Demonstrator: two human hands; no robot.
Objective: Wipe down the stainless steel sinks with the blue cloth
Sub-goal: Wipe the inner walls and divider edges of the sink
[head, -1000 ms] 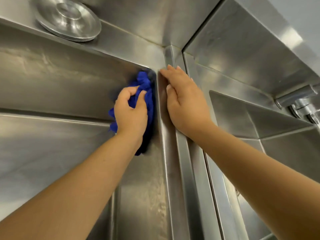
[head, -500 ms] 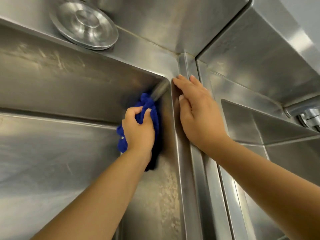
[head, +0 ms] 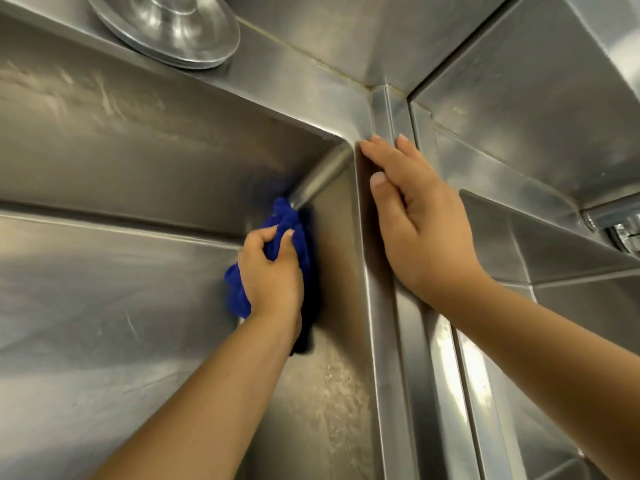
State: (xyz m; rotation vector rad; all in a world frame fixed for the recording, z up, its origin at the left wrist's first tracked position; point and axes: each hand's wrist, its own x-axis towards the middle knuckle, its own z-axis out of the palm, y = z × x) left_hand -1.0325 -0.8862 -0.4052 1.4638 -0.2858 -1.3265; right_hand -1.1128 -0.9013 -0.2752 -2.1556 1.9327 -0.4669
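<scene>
My left hand grips a bunched blue cloth and presses it against the right inner wall of the left stainless steel sink, low in the far right corner. My right hand lies flat with straight fingers on the divider rim between the two basins, thumb over the left sink's side. The right sink lies beyond the divider, partly hidden by my right forearm.
A round metal lid sits on the back ledge above the left sink. A tap fitting juts from the right edge. The steel backsplash rises behind both basins.
My left hand has drawn the cloth down the corner of the left sink, away from the rim. My right hand has stayed on the divider.
</scene>
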